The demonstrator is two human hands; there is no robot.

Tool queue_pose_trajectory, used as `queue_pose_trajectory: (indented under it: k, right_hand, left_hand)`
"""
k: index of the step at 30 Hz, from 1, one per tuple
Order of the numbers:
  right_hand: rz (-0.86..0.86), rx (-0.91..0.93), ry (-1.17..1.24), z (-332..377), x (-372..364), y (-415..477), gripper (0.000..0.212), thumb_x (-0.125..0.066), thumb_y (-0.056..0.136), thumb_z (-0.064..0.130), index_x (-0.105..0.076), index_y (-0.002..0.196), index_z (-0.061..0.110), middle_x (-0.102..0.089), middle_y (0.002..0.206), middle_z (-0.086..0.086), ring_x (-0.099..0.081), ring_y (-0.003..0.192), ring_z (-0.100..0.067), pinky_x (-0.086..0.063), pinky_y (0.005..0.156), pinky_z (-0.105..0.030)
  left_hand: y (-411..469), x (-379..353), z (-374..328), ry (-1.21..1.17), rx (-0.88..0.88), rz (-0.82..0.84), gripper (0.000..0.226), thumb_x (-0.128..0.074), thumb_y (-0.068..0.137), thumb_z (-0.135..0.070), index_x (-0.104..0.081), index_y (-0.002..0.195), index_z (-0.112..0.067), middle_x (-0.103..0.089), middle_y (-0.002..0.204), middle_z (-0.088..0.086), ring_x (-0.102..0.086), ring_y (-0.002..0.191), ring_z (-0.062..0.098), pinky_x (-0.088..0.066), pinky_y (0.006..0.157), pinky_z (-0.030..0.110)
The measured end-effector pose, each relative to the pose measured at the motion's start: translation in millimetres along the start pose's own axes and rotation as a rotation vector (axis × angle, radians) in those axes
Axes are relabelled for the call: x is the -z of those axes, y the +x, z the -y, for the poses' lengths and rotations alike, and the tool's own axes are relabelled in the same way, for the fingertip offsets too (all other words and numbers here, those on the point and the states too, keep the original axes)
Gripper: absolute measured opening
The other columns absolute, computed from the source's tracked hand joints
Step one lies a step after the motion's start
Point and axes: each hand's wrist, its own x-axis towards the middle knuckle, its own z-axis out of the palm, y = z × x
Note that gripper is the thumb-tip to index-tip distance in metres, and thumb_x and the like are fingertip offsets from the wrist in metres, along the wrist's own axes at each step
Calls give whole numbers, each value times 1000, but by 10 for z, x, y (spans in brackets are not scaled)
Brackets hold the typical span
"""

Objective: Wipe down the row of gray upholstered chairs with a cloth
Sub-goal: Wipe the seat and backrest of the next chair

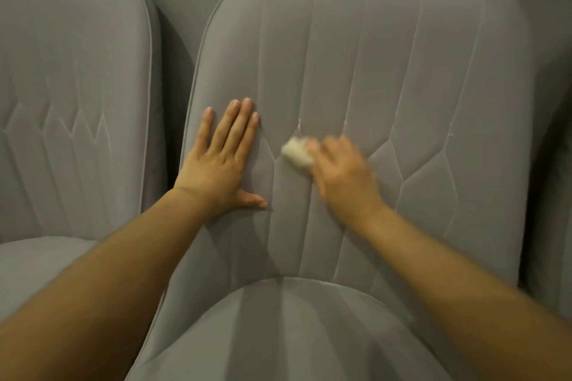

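Note:
A gray upholstered chair [387, 56] with stitched panels fills the middle of the view, its seat [278, 334] below. My left hand [219, 161] lies flat on the left part of its backrest, fingers straight and together, thumb spread out. My right hand [340, 173] is blurred with motion and holds a small white wadded cloth [297, 153] against the middle of the backrest. The cloth sticks out to the left of my fingers.
A second gray chair [71, 86] of the same kind stands to the left, a narrow dark gap between them. The edge of a third chair [557, 226] shows at the far right. A gray wall and a dark band run along the top.

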Motion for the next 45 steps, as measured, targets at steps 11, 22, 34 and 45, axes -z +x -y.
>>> queue_pose_trajectory:
  k: [11,22,34,45]
  right_hand:
    - [-308,-246,-73,-392,221,699,32,-57,85,22,-65,106,-1,-57,83,-25,-56,73,-39,-33,67,-37]
    - [-36,-53,164,168,-38,-305,29,-54,87,19,-67,105,-1,-58,79,-16,-49,69,-28,-45,59,-39]
    - [41,-143,244,361,-267,-510,34,-48,83,13,-66,108,0,-59,87,-15,-42,79,-25,-41,68,-41]
    - [-157,-204,200,250,-281,-71,30,-51,90,14,-62,112,-4,-58,87,-21,-49,78,-33,-41,72,-42]
  left_hand:
    - [-47,-81,-15,-1,1,-27,132,-35,67,-88,44,132,-4,49,139,12,47,127,27,36,102,45]
    - [-244,-265,-32,123,-45,-128,133,-44,63,-86,13,148,-1,11,156,14,23,143,27,14,116,47]
    - [-285,-253,-42,167,-69,-136,132,-43,61,-88,5,148,0,7,156,16,8,145,30,10,117,47]
    - [-575,-431,-66,133,-98,-138,118,-40,70,-80,-4,150,-1,2,158,12,10,147,25,4,119,44]
